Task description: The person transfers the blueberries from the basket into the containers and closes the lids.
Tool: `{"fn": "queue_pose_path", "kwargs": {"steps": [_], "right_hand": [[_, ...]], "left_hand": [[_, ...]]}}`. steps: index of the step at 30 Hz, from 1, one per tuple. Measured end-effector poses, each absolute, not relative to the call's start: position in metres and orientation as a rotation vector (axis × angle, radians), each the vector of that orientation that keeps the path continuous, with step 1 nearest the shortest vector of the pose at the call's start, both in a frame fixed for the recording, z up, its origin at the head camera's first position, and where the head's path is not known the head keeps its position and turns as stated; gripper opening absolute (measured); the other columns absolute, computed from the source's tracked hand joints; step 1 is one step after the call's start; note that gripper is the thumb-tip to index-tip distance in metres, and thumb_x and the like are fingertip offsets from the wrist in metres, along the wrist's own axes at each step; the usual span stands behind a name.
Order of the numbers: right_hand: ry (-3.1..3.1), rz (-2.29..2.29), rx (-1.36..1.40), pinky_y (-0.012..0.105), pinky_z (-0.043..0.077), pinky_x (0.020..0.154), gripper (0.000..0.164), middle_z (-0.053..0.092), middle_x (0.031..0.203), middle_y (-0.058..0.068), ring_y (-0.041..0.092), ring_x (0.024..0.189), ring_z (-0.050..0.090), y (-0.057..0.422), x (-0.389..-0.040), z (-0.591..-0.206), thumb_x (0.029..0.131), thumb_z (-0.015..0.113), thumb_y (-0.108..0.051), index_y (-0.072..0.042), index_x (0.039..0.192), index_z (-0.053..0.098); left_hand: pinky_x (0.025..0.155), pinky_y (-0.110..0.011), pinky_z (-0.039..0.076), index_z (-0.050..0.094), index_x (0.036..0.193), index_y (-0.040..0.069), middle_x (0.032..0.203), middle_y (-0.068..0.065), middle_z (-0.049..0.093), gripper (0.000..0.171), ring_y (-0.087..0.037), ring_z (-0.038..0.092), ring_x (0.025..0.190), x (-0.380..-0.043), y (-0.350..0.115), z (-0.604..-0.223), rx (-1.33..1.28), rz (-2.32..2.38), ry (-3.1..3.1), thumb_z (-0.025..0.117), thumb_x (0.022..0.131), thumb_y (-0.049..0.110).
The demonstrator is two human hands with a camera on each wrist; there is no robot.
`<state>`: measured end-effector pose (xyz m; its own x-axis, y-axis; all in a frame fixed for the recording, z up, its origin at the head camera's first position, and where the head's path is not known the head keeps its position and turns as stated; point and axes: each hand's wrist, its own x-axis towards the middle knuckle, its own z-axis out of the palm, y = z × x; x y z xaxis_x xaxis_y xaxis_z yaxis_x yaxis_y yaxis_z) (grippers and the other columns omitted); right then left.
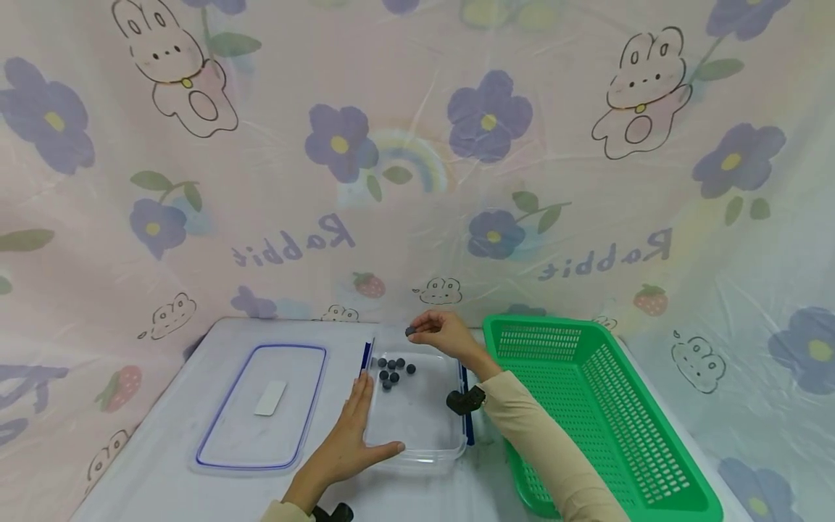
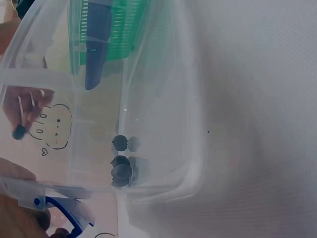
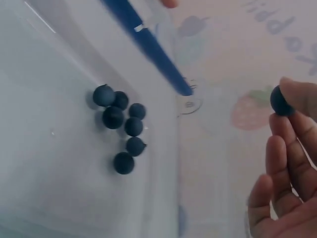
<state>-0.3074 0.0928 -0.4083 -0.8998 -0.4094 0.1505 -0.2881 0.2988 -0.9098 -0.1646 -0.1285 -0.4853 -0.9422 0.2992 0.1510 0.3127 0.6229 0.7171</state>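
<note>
In the head view, a clear plastic container (image 1: 424, 424) with blue side latches stands in the middle of the table. Several blueberries (image 3: 113, 117) lie on its floor toward the far left part. My right hand (image 1: 450, 339) is raised over the container's far edge. It pinches one blueberry (image 3: 281, 101) between thumb and fingertips, as the right wrist view shows. My left hand (image 1: 347, 442) rests along the container's left side, fingers extended by the blue latch (image 2: 64, 210) and thumb at the near edge. The left wrist view hides most of that hand.
A clear lid (image 1: 225, 465) with a blue seal lies flat to the left, a white rectangular piece (image 1: 270, 399) within its outline. At the right stands a large green perforated basket (image 1: 590, 377). A patterned curtain (image 1: 404, 239) hangs behind the table.
</note>
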Motion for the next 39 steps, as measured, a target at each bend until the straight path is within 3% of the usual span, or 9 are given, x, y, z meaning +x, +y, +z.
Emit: {"fn": "queue_pose_path", "kwargs": {"steps": [5,16,25,39], "right_hand": [[2.448,-1.67,-0.592,0.036,0.053,0.077,0.021,0.068,0.087,0.004,0.018,0.08,0.064,0.082,-0.316,-0.423,0.083,0.078,-0.011,-0.002,0.1,0.07],[2.59,-1.345,-0.619,0.026,0.051,0.068,0.019,0.067,0.08,-0.003,0.012,0.074,0.062,0.069,-0.323,-0.445,0.079,0.081,-0.007,-0.006,0.096,0.072],[2.664,-1.048,-0.565,0.025,0.047,0.067,0.017,0.063,0.076,-0.004,0.011,0.07,0.056,0.058,-0.324,-0.459,0.077,0.082,-0.007,-0.007,0.09,0.071],[2.68,-1.021,-0.539,0.027,0.048,0.067,0.02,0.063,0.073,-0.001,0.013,0.068,0.056,0.054,-0.322,-0.466,0.071,0.083,0.004,-0.002,0.086,0.07]], "left_hand": [[0.107,-0.065,0.016,0.003,0.156,0.005,0.161,-0.013,-0.006,0.118,-0.038,-0.002,0.144,-0.164,-0.129,-0.486,-0.53,-1.267,-2.811,0.076,0.077,0.054],[0.108,-0.065,0.014,0.002,0.156,0.006,0.161,-0.013,-0.006,0.117,-0.038,-0.002,0.144,-0.164,-0.131,-0.486,-0.536,-1.271,-2.812,0.076,0.078,0.054],[0.109,-0.063,0.014,0.002,0.156,0.005,0.161,-0.013,-0.006,0.117,-0.036,-0.003,0.145,-0.164,-0.131,-0.485,-0.553,-1.281,-2.813,0.075,0.078,0.055],[0.109,-0.062,0.016,0.001,0.156,0.007,0.161,-0.011,-0.007,0.118,-0.035,-0.002,0.145,-0.165,-0.13,-0.486,-0.559,-1.273,-2.798,0.076,0.078,0.053]]}}
